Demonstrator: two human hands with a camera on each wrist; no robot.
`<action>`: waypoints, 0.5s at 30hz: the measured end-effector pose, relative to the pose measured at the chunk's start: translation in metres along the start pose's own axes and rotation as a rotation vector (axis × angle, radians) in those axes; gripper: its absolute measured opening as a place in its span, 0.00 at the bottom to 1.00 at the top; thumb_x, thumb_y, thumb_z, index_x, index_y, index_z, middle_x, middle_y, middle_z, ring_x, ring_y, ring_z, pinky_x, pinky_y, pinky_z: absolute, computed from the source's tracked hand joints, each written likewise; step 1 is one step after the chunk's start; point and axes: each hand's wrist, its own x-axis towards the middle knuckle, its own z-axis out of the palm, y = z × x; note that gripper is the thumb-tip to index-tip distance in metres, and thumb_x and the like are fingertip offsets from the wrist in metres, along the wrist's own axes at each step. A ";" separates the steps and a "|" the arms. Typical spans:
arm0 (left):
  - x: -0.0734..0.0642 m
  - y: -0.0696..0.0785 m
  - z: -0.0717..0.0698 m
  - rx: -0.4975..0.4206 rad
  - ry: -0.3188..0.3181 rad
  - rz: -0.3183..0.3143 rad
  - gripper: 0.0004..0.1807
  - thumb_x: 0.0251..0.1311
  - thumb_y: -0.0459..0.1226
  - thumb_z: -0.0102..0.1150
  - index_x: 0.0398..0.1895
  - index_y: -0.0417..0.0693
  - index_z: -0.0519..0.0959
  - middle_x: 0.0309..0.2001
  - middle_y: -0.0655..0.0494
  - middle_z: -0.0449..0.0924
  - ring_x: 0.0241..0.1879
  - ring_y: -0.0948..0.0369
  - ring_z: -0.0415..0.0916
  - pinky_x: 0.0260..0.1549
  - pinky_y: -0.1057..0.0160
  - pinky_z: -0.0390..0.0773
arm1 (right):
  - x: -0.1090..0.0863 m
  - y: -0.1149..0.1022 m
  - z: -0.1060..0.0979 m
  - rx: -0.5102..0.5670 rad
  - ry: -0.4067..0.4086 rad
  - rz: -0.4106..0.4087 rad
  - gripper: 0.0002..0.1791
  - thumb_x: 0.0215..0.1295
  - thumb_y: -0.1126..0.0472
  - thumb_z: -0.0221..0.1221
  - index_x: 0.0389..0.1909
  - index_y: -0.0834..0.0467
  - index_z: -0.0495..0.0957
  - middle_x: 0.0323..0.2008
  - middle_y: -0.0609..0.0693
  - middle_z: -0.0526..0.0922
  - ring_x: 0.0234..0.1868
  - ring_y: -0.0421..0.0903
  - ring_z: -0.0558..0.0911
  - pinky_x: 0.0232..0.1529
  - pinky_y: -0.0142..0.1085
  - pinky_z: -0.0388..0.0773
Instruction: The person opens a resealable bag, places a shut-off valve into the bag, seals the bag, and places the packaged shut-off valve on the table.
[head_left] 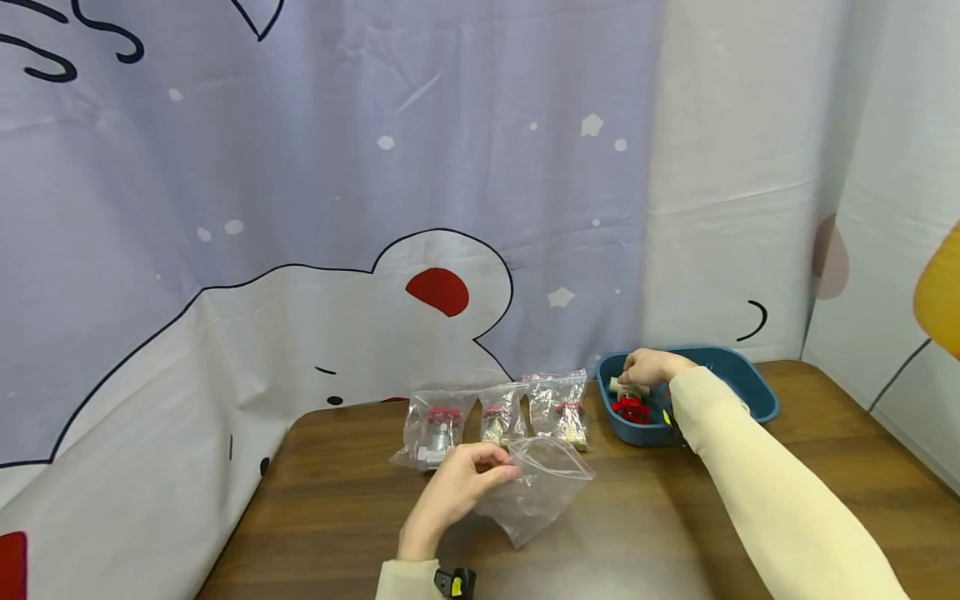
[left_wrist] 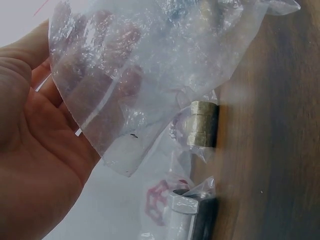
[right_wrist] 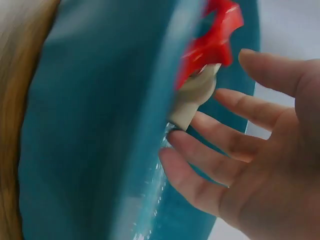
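My left hand (head_left: pixel 453 487) pinches a clear zip bag (head_left: pixel 536 496) near its top edge; the bag hangs over the table with nothing visible inside. In the left wrist view the bag's film (left_wrist: pixel 150 65) covers part of the fingers. My right hand (head_left: pixel 654 367) is inside a blue basin (head_left: pixel 750 392), beside a valve with a red handwheel (head_left: pixel 632 409) and a beige body. The right wrist view shows loosely bent, spread fingers (right_wrist: pixel 235 137) by the beige body (right_wrist: pixel 192 97), with the thumb apart from it. The basin's wall hides part of the valve.
Three clear bags stand in a row at the table's back: one with a grey metal valve (head_left: pixel 441 429), two with brass-coloured valves (head_left: pixel 493 425) (head_left: pixel 572 421), all with red handwheels. A printed curtain (head_left: pixel 525 208) hangs behind the wooden table (head_left: pixel 330 500).
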 end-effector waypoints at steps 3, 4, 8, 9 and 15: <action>-0.001 0.001 0.000 0.006 0.003 -0.002 0.06 0.60 0.44 0.66 0.32 0.53 0.84 0.30 0.67 0.82 0.27 0.69 0.75 0.28 0.68 0.75 | 0.007 -0.002 0.001 0.005 -0.035 -0.003 0.23 0.71 0.59 0.52 0.55 0.75 0.72 0.55 0.71 0.74 0.56 0.66 0.74 0.52 0.53 0.74; -0.001 0.000 0.000 0.007 0.002 -0.001 0.06 0.60 0.44 0.67 0.32 0.53 0.84 0.30 0.67 0.82 0.27 0.69 0.75 0.28 0.68 0.75 | 0.009 -0.002 0.001 0.009 -0.048 0.009 0.22 0.71 0.59 0.52 0.53 0.74 0.74 0.53 0.70 0.76 0.54 0.64 0.75 0.51 0.52 0.75; -0.001 0.000 0.000 0.006 0.002 0.007 0.06 0.60 0.44 0.67 0.31 0.53 0.84 0.30 0.67 0.82 0.27 0.69 0.75 0.27 0.68 0.75 | 0.017 -0.003 0.006 -0.013 -0.065 0.052 0.14 0.68 0.60 0.53 0.39 0.67 0.81 0.35 0.58 0.81 0.37 0.52 0.79 0.39 0.41 0.78; 0.000 0.000 0.000 0.006 0.004 0.010 0.06 0.60 0.44 0.67 0.31 0.53 0.84 0.30 0.67 0.82 0.27 0.69 0.74 0.27 0.68 0.74 | 0.018 -0.003 0.007 -0.010 -0.062 0.061 0.13 0.68 0.60 0.54 0.34 0.66 0.80 0.31 0.55 0.79 0.33 0.49 0.78 0.36 0.39 0.76; 0.001 -0.001 0.000 0.004 0.004 0.006 0.06 0.60 0.44 0.67 0.31 0.54 0.84 0.30 0.67 0.81 0.27 0.69 0.74 0.28 0.68 0.74 | 0.018 -0.003 0.014 -0.011 -0.065 0.111 0.12 0.65 0.60 0.54 0.23 0.60 0.75 0.23 0.51 0.75 0.25 0.45 0.74 0.29 0.34 0.72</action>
